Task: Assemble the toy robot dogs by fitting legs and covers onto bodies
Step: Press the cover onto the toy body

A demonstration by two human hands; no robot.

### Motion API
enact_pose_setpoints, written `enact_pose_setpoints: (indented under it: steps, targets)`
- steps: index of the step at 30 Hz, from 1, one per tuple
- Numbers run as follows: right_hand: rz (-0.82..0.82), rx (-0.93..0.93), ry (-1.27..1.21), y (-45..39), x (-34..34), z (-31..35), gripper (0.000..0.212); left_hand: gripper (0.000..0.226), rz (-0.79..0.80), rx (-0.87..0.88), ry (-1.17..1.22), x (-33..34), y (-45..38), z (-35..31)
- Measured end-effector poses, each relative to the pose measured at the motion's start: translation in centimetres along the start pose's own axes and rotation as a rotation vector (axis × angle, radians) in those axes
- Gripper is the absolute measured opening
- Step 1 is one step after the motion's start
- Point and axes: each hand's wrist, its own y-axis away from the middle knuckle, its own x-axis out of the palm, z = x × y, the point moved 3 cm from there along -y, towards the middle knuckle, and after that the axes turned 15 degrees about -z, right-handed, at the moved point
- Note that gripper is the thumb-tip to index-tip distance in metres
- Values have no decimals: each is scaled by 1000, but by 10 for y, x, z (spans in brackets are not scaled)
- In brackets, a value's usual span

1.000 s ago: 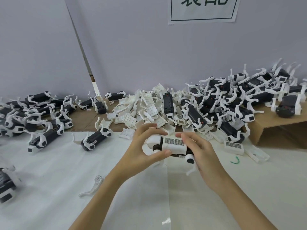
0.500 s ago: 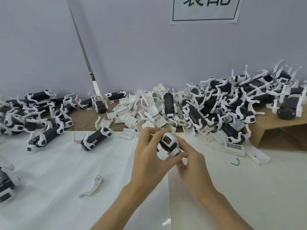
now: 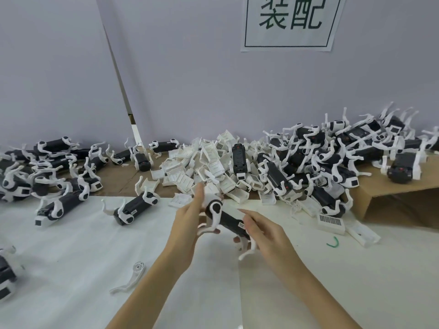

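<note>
Turning the toy dog [image 3: 225, 219] from end-on to side-on at the frame's centre, above the counter [image 3: 71, 257], both hands grip it: left hand [image 3: 190, 224] round the head end, right hand [image 3: 266, 233] at the rear. Legs appear fitted; likely an inspection.

- Toy robot dog [image 3: 225, 218]: black body with white legs fitted, held tilted above the white table sheet, its white front end raised toward the far pile.
- White covers [image 3: 202, 167]: a loose heap behind.
- Loose white leg [image 3: 133, 279]: flat on the sheet, front left.
</note>
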Motion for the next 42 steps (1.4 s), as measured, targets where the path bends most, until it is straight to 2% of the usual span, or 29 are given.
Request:
enact_pose_setpoints:
  steps: [2, 3, 4, 6, 8, 10, 12, 14, 16, 17, 18, 19, 21, 23, 24, 26, 28, 30, 34, 38, 40, 42]
  targets:
    - [-119, -96, 125, -1, -2, -2, 35, 64, 59, 108, -250, -2, -1, 0]
    - [-142, -143, 156, -1, -4, -2, 34, 62, 72, 130, -283, -3, -1, 1]
    - [-131, -178, 175, -2, -6, -2, 34, 62, 78, 122, -252, -4, -2, 1]
    - [-5, -189, 209, -1, -9, -1, 39, 63, 62, 95, -185, -6, -5, 1]
    - [106, -137, 233, 0, -8, -4, 45, 68, 53, 72, -244, -11, -9, 3]
    - [122, -56, 218, -2, -8, -2, 41, 71, 130, 6, -332, -16, -14, 8]
    - [137, 120, 60, -16, -11, 8, 41, 72, 165, -59, -259, -26, -22, 4]
    - [59, 269, -194, -31, -22, 29, 33, 64, 9, 42, -47, -42, -33, -9]
    - [-201, 312, -523, -56, -48, 51, 26, 36, -359, 356, 14, -67, -40, -24]
    - [-245, 275, -688, -68, -58, 61, 41, 20, -583, 532, -49, -81, -40, -28]
    - [-252, 296, -825, -78, -62, 65, 66, 8, -760, 656, -149, -92, -39, -28]
    - [-205, 364, -973, -83, -66, 66, 83, 10, -893, 711, -270, -99, -41, -25]
    - [-34, 481, -947, -78, -60, 57, 88, 36, -984, 615, -548, -109, -51, -16]
    - [62, 493, -771, -65, -47, 37, 75, 59, -899, 414, -802, -115, -60, -2]
    - [82, 496, -750, -59, -42, 24, 69, 63, -842, 353, -893, -116, -62, 5]
    - [57, 534, -718, -46, -32, 3, 60, 51, -783, 378, -1010, -119, -65, 13]
    - [21, 595, -674, -35, -25, -14, 53, 28, -766, 483, -1045, -120, -66, 12]
    - [9, 630, -634, -30, -20, -22, 48, 15, -754, 562, -986, -117, -66, 8]
    - [-3, 640, -616, -26, -19, -27, 45, 13, -758, 650, -950, -106, -59, 0]
    - [-36, 591, -507, -21, -11, -29, 41, 16, -762, 705, -778, -90, -47, -17]
    - [-35, 503, -441, -19, -6, -27, 46, 15, -727, 760, -663, -77, -39, -25]
    - [-35, 428, -437, -17, -2, -24, 58, 11, -619, 744, -503, -65, -32, -29]
